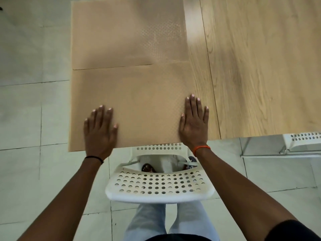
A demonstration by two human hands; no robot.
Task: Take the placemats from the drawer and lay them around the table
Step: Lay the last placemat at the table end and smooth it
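1. Left hand [99, 129] and right hand [194, 122] lie flat, fingers straight, pressing the near tan perforated rectangular placemat [132, 105] on the light wood-grain counter [260, 66].
2. Second tan placemat [125, 32] lies just beyond, edges overlapping.
3. No legible writing.

A white perforated chair [159, 186] (another [302, 139] at right) on pale floor tiles [26, 110].
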